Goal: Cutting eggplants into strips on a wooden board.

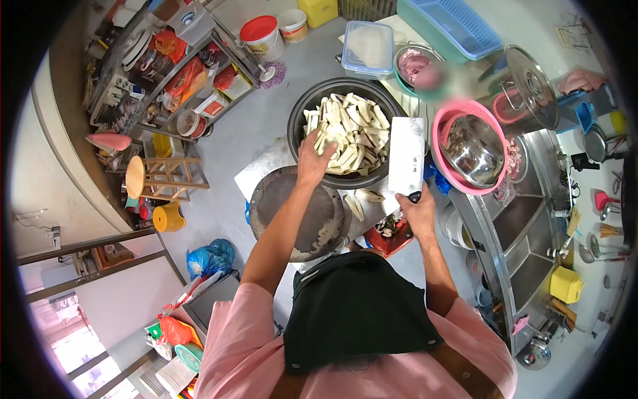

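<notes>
My right hand (417,209) grips the handle of a wide cleaver (407,154), its blade pointing away from me beside the bowl. A large black bowl (297,117) holds a heap of cut eggplant strips (356,124). At the heap's near left edge is my left hand (317,157), fingers apart and touching or just over the strips; whether it pinches one cannot be told. Below the bowl lies a worn round board or pan (294,214), partly behind my left forearm. A few loose eggplant pieces (355,205) rest on the metal tabletop beside it.
Right of the cleaver, a pink basket (438,164) holds a steel bowl (473,149). Beyond stand a lidded plastic box (368,47) and a bowl of meat (413,65). A red bin (391,244) is under the table edge. Steel sinks (518,219) line the right; a wooden stool (137,177) stands left.
</notes>
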The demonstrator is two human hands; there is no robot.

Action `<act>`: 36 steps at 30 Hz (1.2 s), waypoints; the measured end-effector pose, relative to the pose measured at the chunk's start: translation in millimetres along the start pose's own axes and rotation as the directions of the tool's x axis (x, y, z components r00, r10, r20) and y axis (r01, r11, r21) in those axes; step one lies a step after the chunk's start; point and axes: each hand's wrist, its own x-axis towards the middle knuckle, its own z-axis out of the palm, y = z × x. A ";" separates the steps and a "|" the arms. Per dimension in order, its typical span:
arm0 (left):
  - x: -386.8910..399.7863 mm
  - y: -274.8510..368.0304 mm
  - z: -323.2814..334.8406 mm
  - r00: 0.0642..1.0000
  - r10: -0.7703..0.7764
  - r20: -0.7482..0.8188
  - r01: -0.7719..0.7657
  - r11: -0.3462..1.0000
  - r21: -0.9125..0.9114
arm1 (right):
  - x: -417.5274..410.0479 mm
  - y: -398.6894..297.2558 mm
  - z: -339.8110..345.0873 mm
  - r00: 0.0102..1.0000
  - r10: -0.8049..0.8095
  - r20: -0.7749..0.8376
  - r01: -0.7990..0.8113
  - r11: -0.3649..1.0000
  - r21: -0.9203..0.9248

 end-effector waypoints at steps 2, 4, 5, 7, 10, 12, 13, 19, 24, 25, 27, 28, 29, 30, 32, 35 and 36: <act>23.7 -8.4 12.3 0.995 0.087 -0.047 -0.077 0.980 0.182 | 18.6 11.1 4.3 0.999 0.025 0.027 -0.025 1.000 0.009; 43.4 -40.4 5.4 0.903 0.244 -0.353 -0.099 0.918 0.383 | 47.7 32.5 20.7 1.000 -0.020 0.024 0.023 0.989 -0.149; 45.8 -44.8 16.5 0.917 0.120 -0.381 0.029 0.931 0.364 | 66.9 59.1 23.8 0.993 -0.114 -0.040 0.103 0.972 -0.211; 52.1 -99.0 -21.7 0.941 -0.066 -0.333 0.167 0.944 0.284 | 83.5 43.3 68.6 0.941 -0.316 -0.121 0.283 0.931 -0.230; 48.6 -99.7 13.8 0.972 -0.168 -0.164 0.208 0.939 0.274 | 122.9 62.9 67.5 0.863 -0.424 -0.275 0.324 0.882 -0.341; 51.9 -93.1 24.2 0.975 -0.149 -0.167 0.183 0.960 0.211 | 150.7 75.1 68.7 0.794 -0.511 -0.330 0.361 0.833 -0.420; 52.1 -96.1 18.9 0.971 -0.139 -0.194 0.172 0.971 0.164 | 159.3 72.3 75.6 0.800 -0.504 -0.326 0.355 0.835 -0.420; 54.6 -100.5 1.9 0.930 -0.215 -0.297 0.153 0.964 -0.218 | 163.5 49.6 87.0 0.896 -0.320 -0.308 0.259 0.940 -0.223; 37.5 -82.2 -31.3 0.913 -0.227 -0.339 0.093 0.925 -0.368 | 130.7 26.2 83.9 0.909 -0.272 -0.314 0.251 0.962 -0.107; 29.4 -61.9 -23.2 0.921 -0.229 -0.314 0.099 0.919 -0.381 | 126.8 31.1 68.8 0.899 -0.261 -0.351 0.235 0.965 -0.118; 12.0 -29.2 -33.4 0.904 -0.133 -0.407 -0.006 0.946 -0.324 | 116.2 26.9 55.8 0.906 -0.231 -0.355 0.226 0.973 -0.057; 0.7 -29.0 -46.6 0.904 -0.160 -0.397 0.041 0.955 -0.294 | 108.0 23.3 55.9 0.877 -0.311 -0.366 0.358 0.931 0.065; -12.0 -26.4 -50.9 0.899 -0.161 -0.407 0.040 0.956 -0.289 | 98.2 20.7 55.1 0.838 -0.383 -0.390 0.478 0.859 0.183; -23.0 -14.0 -53.4 0.865 -0.139 -0.482 -0.052 0.931 -0.362 | 81.6 2.5 53.0 0.847 -0.372 -0.379 0.457 0.875 0.163; -36.4 -11.0 -55.5 0.835 -0.173 -0.523 -0.079 0.902 -0.425 | 80.3 -4.8 50.2 0.841 -0.415 -0.347 0.481 0.867 0.130; -42.7 -20.7 -60.7 0.839 -0.282 -0.466 0.102 0.922 -0.374 | 97.7 -7.9 51.8 0.899 -0.359 -0.252 0.402 0.904 0.146; -47.4 -25.3 -66.2 0.844 -0.291 -0.450 0.125 0.923 -0.363 | 92.4 -3.6 55.3 0.894 -0.368 -0.255 0.402 0.910 0.099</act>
